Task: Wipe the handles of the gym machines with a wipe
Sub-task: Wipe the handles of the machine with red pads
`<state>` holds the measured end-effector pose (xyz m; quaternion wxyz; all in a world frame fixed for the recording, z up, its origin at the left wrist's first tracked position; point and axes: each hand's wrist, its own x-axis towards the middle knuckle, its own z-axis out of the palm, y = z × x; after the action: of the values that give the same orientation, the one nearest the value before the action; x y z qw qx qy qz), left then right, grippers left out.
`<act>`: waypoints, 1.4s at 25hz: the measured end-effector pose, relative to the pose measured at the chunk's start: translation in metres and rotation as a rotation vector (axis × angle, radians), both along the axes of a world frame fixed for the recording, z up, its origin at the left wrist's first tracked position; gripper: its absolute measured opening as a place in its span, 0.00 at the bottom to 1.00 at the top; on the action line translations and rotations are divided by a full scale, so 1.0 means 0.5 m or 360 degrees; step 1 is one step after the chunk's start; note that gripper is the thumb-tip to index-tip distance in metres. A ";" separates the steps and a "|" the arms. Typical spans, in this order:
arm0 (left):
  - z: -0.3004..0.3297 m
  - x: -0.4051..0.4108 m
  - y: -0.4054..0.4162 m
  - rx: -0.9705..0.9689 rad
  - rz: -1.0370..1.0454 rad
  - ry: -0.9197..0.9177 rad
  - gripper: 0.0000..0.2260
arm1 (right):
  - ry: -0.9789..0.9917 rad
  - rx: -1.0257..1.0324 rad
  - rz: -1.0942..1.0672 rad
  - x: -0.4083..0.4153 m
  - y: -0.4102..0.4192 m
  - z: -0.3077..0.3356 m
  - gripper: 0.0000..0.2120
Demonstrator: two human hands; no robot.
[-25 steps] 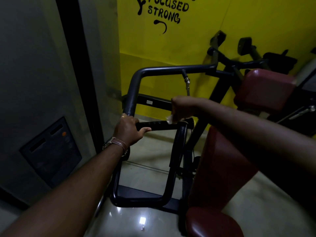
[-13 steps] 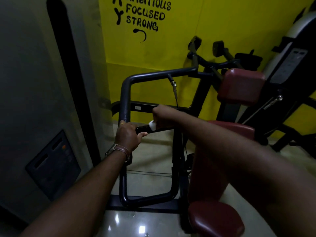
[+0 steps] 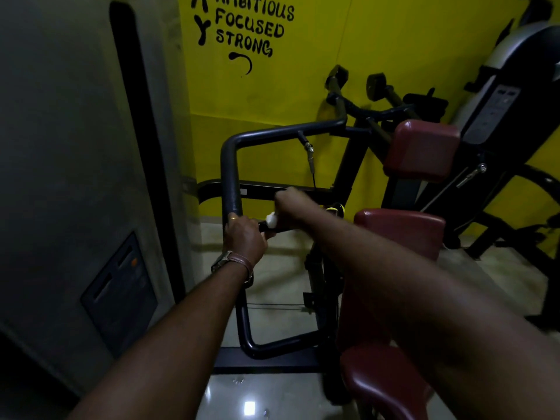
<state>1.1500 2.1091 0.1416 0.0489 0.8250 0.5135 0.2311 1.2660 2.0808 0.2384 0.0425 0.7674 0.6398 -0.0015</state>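
Note:
A black horizontal handle (image 3: 264, 227) sticks out from the dark tubular frame (image 3: 231, 183) of a gym machine. My left hand (image 3: 244, 240), with a watch at the wrist, grips the frame where the handle joins it. My right hand (image 3: 292, 204) is closed over the handle just to the right, pressing a small white wipe (image 3: 271, 219) against it. The wipe shows as a crumpled bit at the left edge of that fist. Most of the handle is hidden under my two hands.
The machine's dark red seat (image 3: 385, 386), back pad (image 3: 400, 231) and upper pad (image 3: 421, 150) stand to the right. A grey wall with a dark panel (image 3: 121, 292) is close on the left. Behind is a yellow wall (image 3: 378, 43) with black lettering. More machines (image 3: 509, 116) stand at the right.
My right hand has slid the wipe leftward along the handle, from near its right end to close beside my left hand. The view has shifted to the right.

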 end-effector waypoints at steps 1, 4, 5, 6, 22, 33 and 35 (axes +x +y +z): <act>-0.001 -0.001 0.003 0.0002 -0.0023 0.0051 0.10 | 0.0033 0.0059 0.0023 -0.021 -0.006 -0.022 0.09; -0.007 -0.004 0.014 0.0006 -0.0064 0.0161 0.07 | -0.0023 0.0180 0.0101 -0.043 -0.030 -0.045 0.10; -0.007 -0.005 0.012 0.0008 -0.0076 0.0137 0.08 | -0.0085 0.0184 0.0122 -0.040 -0.037 -0.035 0.10; -0.005 -0.005 0.008 0.0012 -0.0085 0.0102 0.09 | -0.0134 0.0179 0.0105 -0.029 -0.039 -0.021 0.09; 0.041 -0.035 -0.042 -0.0135 -0.0064 0.0091 0.12 | 0.0217 0.0561 -0.0270 -0.024 -0.087 -0.015 0.07; 0.065 -0.179 -0.223 -0.0018 0.0011 -0.0041 0.12 | 0.1236 0.0974 -0.0109 -0.115 -0.224 -0.083 0.06; 0.054 -0.253 -0.285 0.0077 0.0060 -0.0038 0.12 | 0.1383 0.0909 0.0038 -0.171 -0.249 -0.106 0.08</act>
<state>1.0234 1.9665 0.1688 0.0307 0.8133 0.5224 0.2542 1.1805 1.9561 0.1855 -0.4381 0.6695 0.5820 -0.1450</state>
